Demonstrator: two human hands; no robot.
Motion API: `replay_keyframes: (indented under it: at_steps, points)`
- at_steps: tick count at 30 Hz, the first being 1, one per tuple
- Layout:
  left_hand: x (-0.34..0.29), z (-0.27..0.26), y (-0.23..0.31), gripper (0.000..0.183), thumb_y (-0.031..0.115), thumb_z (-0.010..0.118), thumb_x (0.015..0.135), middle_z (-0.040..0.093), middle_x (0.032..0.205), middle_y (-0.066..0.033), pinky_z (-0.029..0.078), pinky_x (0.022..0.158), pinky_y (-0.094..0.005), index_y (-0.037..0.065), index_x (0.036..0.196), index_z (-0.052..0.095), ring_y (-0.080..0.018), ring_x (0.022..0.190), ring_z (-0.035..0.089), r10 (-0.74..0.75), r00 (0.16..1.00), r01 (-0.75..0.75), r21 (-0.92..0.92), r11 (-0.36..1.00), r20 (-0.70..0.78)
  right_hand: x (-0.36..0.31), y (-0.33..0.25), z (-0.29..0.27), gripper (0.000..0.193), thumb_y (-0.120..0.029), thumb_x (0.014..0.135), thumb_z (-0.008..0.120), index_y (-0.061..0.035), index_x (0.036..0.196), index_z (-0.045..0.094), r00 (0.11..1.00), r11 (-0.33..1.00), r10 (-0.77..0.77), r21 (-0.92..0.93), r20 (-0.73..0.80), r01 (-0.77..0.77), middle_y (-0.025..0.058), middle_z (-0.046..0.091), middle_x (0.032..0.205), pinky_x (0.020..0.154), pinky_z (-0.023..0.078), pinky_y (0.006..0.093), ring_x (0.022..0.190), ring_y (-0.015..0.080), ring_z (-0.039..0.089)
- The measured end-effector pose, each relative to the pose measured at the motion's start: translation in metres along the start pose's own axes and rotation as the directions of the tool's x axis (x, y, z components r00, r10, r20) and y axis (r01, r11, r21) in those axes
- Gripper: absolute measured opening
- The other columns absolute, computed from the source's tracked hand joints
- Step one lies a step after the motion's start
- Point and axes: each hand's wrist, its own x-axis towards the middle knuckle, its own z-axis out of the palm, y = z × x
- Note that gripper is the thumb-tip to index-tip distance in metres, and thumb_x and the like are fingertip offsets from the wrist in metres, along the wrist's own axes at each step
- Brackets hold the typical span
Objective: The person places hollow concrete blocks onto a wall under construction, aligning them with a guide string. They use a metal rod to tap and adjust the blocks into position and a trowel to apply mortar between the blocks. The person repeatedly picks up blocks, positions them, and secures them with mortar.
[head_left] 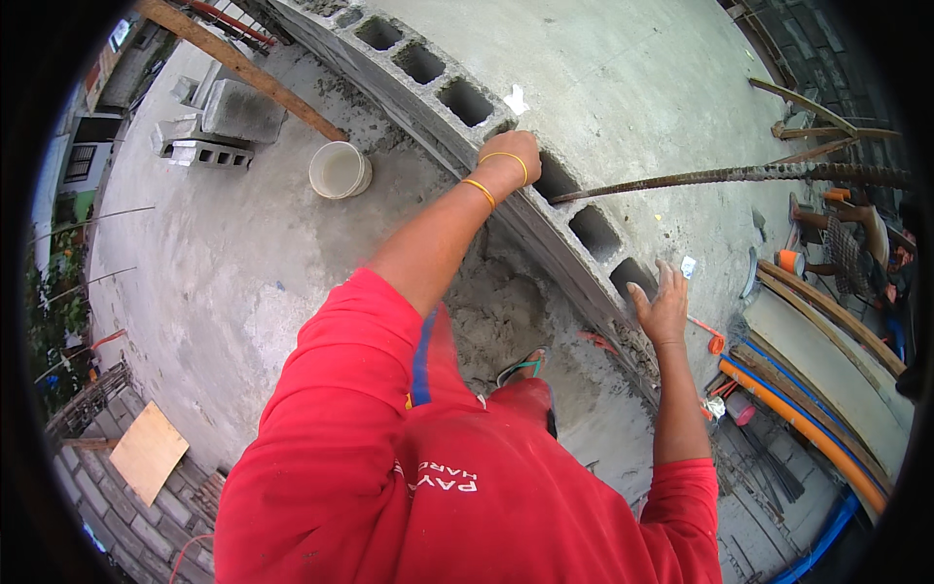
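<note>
A row of grey hollow concrete blocks (521, 185) forms a low wall running diagonally from the upper left toward the right, its open cells facing up. My left hand (511, 159) is closed over the top of a block beside one of the cells, its fingertips hidden. Two thin yellow bands circle that wrist. Farther along to the right, my right hand (665, 310) lies against the block top by the last visible cell, thumb and fingers apart. Between my hands, a ribbed steel bar (700, 179) comes out of a cell and stretches right.
A white bucket (340, 170) stands on the concrete floor at left, near a wooden post (243, 71). Beyond it sit loose concrete blocks (211, 154). Wet mortar (501, 307) lies beside my sandaled foot. Boards, an orange pipe (808, 430) and another person (856, 243) are at right.
</note>
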Motion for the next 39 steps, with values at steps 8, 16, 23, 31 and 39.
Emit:
replay_keyframes:
  at_steps: [8, 16, 23, 31, 39]
  points:
    - [-0.062, 0.044, -0.095, 0.064, 0.035, 0.072, 0.089, 0.065, 0.121, -0.0251, 0.051, 0.095, -0.0372, -0.011, 0.128, 0.053, -0.0288, 0.110, 0.065, -0.604, 0.764, -0.045, -0.953, 0.298, -0.225, 0.050, 0.035, 0.029, 0.062, -0.021, 0.076, 0.082, 0.0005, 0.130, 0.061, 0.873, 0.971, 0.041, 0.185, 0.486, -0.149, 0.0253, 0.070, 0.112, 0.095, 0.052, 0.0399, 0.107, 0.0367, 0.068]
    - [-0.039, 0.084, -0.022, 0.134, 0.055, 0.082, 0.073, 0.022, 0.156, -0.0378, 0.021, 0.119, -0.0507, -0.017, 0.151, 0.001, -0.0418, 0.149, 0.022, -0.406, 0.911, 0.058, -0.951, 0.304, -0.075, 0.050, 0.058, 0.024, 0.054, -0.009, 0.076, 0.076, 0.0066, 0.125, 0.059, 0.814, 0.865, -0.177, 0.482, 0.554, -0.140, 0.0172, 0.074, 0.100, 0.084, 0.054, 0.0352, 0.089, 0.0252, 0.070]
    - [-0.020, 0.094, -0.017, 0.096, 0.029, 0.079, 0.075, 0.037, 0.146, -0.0308, 0.032, 0.109, -0.0602, -0.010, 0.142, 0.022, -0.0411, 0.136, 0.039, -0.498, 0.867, 0.141, -0.960, 0.240, 0.003, 0.054, 0.063, 0.031, 0.045, -0.003, 0.073, 0.070, 0.0114, 0.114, 0.062, 0.810, 0.880, -0.239, 0.472, 0.535, -0.052, 0.0177, 0.072, 0.089, 0.073, 0.053, 0.0367, 0.077, 0.0240, 0.067]
    - [-0.011, 0.096, -0.010, 0.053, 0.021, 0.069, 0.078, 0.041, 0.080, -0.0056, 0.025, 0.040, -0.0382, -0.005, 0.116, 0.042, -0.0116, 0.055, 0.036, -0.539, 0.842, 0.119, -0.970, 0.210, -0.014, 0.054, 0.068, 0.037, 0.036, 0.000, 0.071, 0.065, 0.0104, 0.106, 0.064, 0.819, 0.816, -0.277, 0.572, 0.503, -0.076, 0.0137, 0.070, 0.084, 0.070, 0.052, 0.0352, 0.073, 0.0205, 0.064]
    - [0.004, 0.110, -0.021, 0.047, 0.010, 0.070, 0.081, 0.050, 0.095, -0.0111, 0.047, 0.063, -0.0398, -0.004, 0.116, 0.042, -0.0176, 0.083, 0.051, -0.487, 0.873, 0.074, -0.994, 0.084, 0.024, 0.056, 0.067, 0.033, 0.039, -0.002, 0.069, 0.063, 0.0081, 0.107, 0.065, 0.820, 0.860, -0.244, 0.506, 0.518, -0.063, 0.0151, 0.071, 0.084, 0.072, 0.053, 0.0364, 0.075, 0.0228, 0.066]
